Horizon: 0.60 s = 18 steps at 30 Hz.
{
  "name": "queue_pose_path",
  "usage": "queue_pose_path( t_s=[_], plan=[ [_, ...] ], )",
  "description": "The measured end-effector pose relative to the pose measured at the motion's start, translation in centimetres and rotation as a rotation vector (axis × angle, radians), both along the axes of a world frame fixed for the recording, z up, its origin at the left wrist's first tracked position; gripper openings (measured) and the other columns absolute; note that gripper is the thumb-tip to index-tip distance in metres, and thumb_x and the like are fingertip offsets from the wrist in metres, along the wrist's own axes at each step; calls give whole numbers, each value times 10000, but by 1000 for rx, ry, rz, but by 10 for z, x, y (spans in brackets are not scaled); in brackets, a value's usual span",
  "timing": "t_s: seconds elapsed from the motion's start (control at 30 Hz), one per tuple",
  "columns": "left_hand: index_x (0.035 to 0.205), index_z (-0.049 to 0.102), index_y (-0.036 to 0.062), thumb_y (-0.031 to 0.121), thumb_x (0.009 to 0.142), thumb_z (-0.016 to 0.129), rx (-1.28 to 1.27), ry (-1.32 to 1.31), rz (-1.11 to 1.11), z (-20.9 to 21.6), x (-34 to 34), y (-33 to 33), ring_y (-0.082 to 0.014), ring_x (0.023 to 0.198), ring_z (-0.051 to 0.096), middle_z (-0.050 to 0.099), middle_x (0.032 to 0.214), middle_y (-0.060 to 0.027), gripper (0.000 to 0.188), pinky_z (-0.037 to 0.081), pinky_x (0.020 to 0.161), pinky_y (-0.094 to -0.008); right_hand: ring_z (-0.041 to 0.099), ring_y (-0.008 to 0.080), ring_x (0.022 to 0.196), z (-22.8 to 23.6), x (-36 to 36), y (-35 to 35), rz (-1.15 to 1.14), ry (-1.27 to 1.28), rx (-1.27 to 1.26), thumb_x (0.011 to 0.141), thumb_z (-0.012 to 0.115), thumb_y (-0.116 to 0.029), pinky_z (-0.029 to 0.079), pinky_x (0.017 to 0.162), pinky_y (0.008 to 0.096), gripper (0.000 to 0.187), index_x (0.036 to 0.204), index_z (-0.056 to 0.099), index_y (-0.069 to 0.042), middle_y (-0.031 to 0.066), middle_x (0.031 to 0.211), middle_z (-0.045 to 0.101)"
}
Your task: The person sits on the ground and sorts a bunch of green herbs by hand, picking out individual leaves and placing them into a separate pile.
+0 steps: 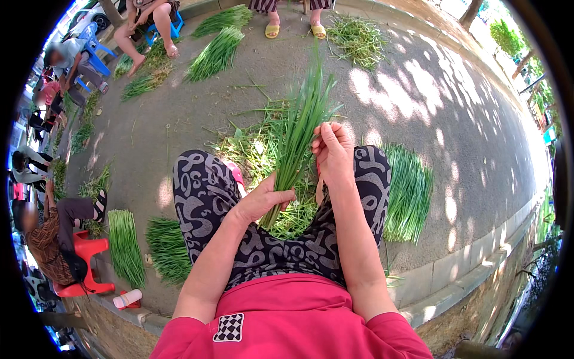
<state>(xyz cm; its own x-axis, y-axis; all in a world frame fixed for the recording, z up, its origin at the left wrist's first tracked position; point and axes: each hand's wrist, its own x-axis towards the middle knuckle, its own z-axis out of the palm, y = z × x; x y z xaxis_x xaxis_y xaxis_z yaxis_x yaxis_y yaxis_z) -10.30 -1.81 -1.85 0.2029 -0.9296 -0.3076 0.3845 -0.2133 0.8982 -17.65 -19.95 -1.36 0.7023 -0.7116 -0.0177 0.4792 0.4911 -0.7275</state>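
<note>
My left hand [266, 197] is wrapped round the lower part of a bunch of green chives [299, 128], its long leaves pointing up and away from me between my knees. Just right of the bunch, my right hand [333, 152] is closed in a pinch, fingertips at the edge of the leaves. What the pinch holds, if anything, is too small to make out. Loose trimmed leaves [254, 146], green and yellowish, lie heaped on the ground beneath and beyond the bunch.
Stacked chives [408, 194] lie right of my knee, with more chive stacks [127, 245] on the left. A white roll [128, 298] sits by the kerb. At left, a person [45, 239] sits on a red stool [89, 263]. Others sit further off, among more chives [215, 54].
</note>
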Motion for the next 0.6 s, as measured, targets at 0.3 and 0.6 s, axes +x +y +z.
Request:
queue_pose_path(
  t_s=[0.3, 0.6],
  plan=[
    [1359, 379, 34, 88, 879, 597, -4, 21, -38, 2, -1, 1, -77, 657, 520, 541, 838, -14, 530, 426, 587, -214, 493, 78, 527, 0, 1, -2, -56, -6, -50, 938, 591, -162, 377, 470, 209, 70, 912, 573, -100, 1, 739, 594],
    [1377, 358, 44, 50, 870, 595, -9, 116, -65, 9, 3, 8, -100, 656, 504, 519, 847, -33, 560, 432, 596, -246, 482, 74, 518, 2, -1, -14, -244, 131, -16, 942, 584, -191, 372, 461, 204, 105, 889, 569, -102, -9, 709, 577]
  ],
)
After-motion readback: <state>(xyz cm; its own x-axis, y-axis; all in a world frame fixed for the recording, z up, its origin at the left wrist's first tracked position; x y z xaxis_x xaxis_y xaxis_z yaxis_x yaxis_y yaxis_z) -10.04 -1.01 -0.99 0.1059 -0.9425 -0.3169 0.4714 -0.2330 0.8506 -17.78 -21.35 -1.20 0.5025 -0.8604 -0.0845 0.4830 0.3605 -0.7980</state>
